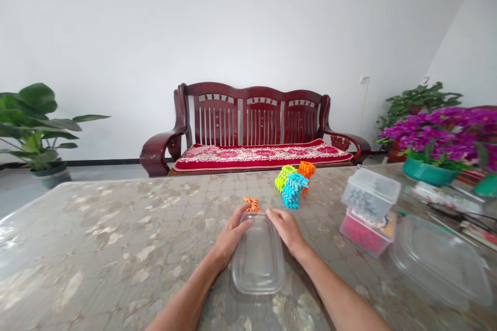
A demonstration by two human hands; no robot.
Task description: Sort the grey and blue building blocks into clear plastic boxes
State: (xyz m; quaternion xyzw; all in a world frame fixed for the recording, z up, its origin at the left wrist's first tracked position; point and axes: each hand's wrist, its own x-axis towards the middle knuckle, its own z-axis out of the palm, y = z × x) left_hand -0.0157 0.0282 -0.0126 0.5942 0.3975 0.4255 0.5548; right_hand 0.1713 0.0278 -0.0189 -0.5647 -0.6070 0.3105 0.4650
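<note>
A clear plastic box lies on the table in front of me, with nothing visible inside it. My left hand wraps its far left side, thumb over the rim. On the far right corner my right hand grips the box, its thumb at the rim and its other fingers mostly hidden. Just beyond the far rim, near my left fingertips, are small orange plastic pieces. Farther off stand block figures in blue, yellow-green and orange, close together.
At the right, a lidded box of grey pieces is stacked on a box of pink pieces. Beside them lie a clear plastic lid and glasses. Purple flowers stand behind. A wooden bench is beyond the table.
</note>
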